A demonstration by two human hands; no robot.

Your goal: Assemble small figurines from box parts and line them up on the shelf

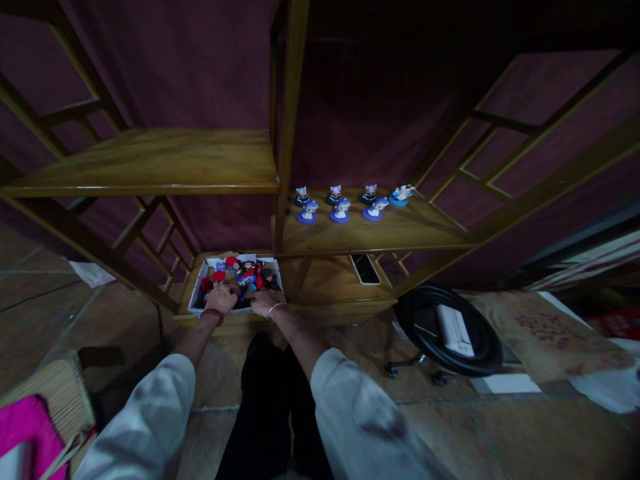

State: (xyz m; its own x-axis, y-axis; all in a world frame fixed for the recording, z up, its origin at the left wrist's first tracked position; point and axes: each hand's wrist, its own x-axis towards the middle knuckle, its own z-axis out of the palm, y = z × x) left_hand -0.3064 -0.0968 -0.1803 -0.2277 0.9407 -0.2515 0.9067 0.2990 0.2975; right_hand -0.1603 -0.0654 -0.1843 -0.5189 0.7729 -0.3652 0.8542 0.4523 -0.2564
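At far left, a bright pink cloth [30, 430] lies on a woven straw-coloured seat [63, 383]. Next comes the left hand [224, 297], a red beaded bracelet [216, 315] at its wrist, reaching into a shallow white rectangular box [247, 257] on the yellow-brown wooden lower shelf [320, 283]. The box holds jumbled small figurines with red, dark and purple parts [231, 261]. The left fingers curl down among them; whether they pinch one, I cannot tell. The figurines look like light, stiff, smooth plastic, perhaps slippery, with small projecting parts that could snap; the body or base seems the safer hold. At the box's right front corner, the right hand [265, 303] also bends its fingers inward, their grip hidden. On the higher shelf [325, 237], three purple-based figurines [341, 212] stand before three dark-based ones [335, 195], with a blue-based figurine [401, 195] rightmost. Below lies a black-screened, pale-edged phone [365, 269]; farther right, a flat white box [455, 330] rests on a round black stool [483, 343].
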